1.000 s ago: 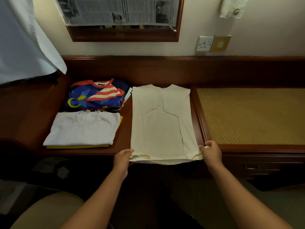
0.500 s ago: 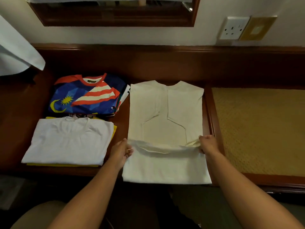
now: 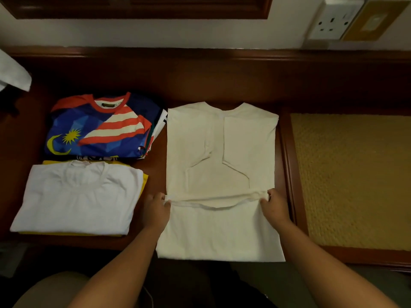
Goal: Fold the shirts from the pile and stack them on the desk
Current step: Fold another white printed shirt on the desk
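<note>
Cream shirt (image 3: pixel 219 172) flat on the wooden desk (image 3: pixel 222 85), back side up, sleeves tucked in, neck toward the wall. Lower hem doubled up over the body, pinched at its left corner by the left hand (image 3: pixel 155 210) and at its right corner by the right hand (image 3: pixel 274 206), fingers curled round the cloth. Left of it, 2 stacks: folded white shirt (image 3: pixel 75 196) on a yellow shirt (image 3: pixel 144 185), nearest; flag-print shirt (image 3: pixel 100 127) topping the farther stack. Woven gold panel (image 3: pixel 353 178) to the right; wall socket (image 3: pixel 333 21) above.
</note>
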`<state>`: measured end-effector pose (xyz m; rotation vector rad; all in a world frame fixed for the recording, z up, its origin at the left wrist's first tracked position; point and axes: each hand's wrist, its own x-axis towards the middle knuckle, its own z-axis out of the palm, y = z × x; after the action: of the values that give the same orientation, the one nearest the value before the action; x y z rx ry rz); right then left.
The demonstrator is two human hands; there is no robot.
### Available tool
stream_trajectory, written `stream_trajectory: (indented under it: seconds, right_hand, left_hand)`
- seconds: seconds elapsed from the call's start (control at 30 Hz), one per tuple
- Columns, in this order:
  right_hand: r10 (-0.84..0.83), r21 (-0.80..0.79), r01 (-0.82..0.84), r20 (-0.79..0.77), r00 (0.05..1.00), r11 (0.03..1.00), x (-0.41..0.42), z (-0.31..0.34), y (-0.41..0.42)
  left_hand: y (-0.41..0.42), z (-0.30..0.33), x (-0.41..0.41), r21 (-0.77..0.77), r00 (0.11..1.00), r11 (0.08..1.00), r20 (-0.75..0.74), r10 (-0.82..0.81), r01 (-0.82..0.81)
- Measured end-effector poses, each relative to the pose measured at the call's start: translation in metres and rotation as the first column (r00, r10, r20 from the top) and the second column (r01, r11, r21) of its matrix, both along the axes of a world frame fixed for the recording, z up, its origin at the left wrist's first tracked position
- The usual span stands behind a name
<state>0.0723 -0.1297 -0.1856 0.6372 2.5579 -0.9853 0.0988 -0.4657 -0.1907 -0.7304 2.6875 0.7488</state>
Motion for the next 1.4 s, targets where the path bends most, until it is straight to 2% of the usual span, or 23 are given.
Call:
stream_trajectory:
  seconds: [0.1,0.2,0.43,0.53,0.6,0.63,0.73,0.83,0.93,1.0,1.2,1.3,1.4]
  right_hand:
    - [-0.070,-0.123,0.065,-0.031,0.997,0.990,-0.006,0.005,0.004]
    - [-0.094,-0.223,0.084,-0.034,0.995,0.971,-0.012,0.007,0.011]
    - [-0.181,-0.306,0.138,-0.117,0.976,0.942,-0.052,0.012,0.023]
    - [-0.150,-0.224,0.121,-0.119,0.981,0.967,-0.068,0.012,0.030]
    - [-0.061,-0.058,0.056,-0.091,0.994,0.997,-0.065,0.008,0.031]
    - [0.004,0.025,-0.002,-0.104,0.995,1.000,-0.059,0.005,0.029]
    - [0.268,0.184,-0.245,-0.111,0.957,0.952,-0.028,-0.001,0.006]
    - [0.473,0.262,-0.442,-0.067,0.879,0.858,-0.008,-0.007,-0.018]
    - [0.428,0.281,-0.397,-0.054,0.902,0.874,-0.020,-0.008,-0.027]
    - [0.426,0.359,-0.394,-0.010,0.905,0.846,-0.037,-0.005,-0.026]
    - [0.518,0.527,-0.489,0.104,0.849,0.695,-0.077,0.000,-0.006]
    - [0.557,0.470,-0.535,0.106,0.824,0.702,-0.088,-0.002,-0.001]
    - [0.552,0.394,-0.536,0.083,0.830,0.747,-0.101,0.002,0.005]
  left_hand:
    - [-0.005,0.004,-0.003,-0.001,0.997,1.000,-0.074,-0.015,0.015]
    - [-0.006,0.010,-0.007,0.038,0.996,0.999,-0.088,-0.026,0.029]
    - [-0.001,0.031,-0.048,0.176,0.981,0.983,-0.178,0.082,-0.050]
    - [-0.001,0.035,-0.066,0.198,0.975,0.977,-0.192,0.112,-0.073]
    - [0.000,0.030,-0.065,0.109,0.968,0.990,-0.224,0.111,-0.088]
    - [0.001,0.025,-0.060,0.034,0.969,0.998,-0.238,0.066,-0.059]
    - [0.015,0.006,-0.033,-0.142,0.957,0.976,-0.218,-0.193,0.164]
    - [0.029,-0.007,-0.016,-0.155,0.958,0.955,-0.099,-0.269,0.253]
    - [0.030,-0.006,-0.024,-0.117,0.976,0.975,-0.093,-0.198,0.187]
    - [0.024,-0.002,-0.039,-0.163,0.973,0.968,-0.097,-0.210,0.193]
    - [0.001,-0.005,-0.084,-0.313,0.884,0.833,0.046,-0.466,0.456]
    - [-0.003,-0.003,-0.093,-0.342,0.850,0.786,0.081,-0.521,0.515]
    - [-0.008,0.003,-0.101,-0.272,0.866,0.829,0.037,-0.498,0.488]
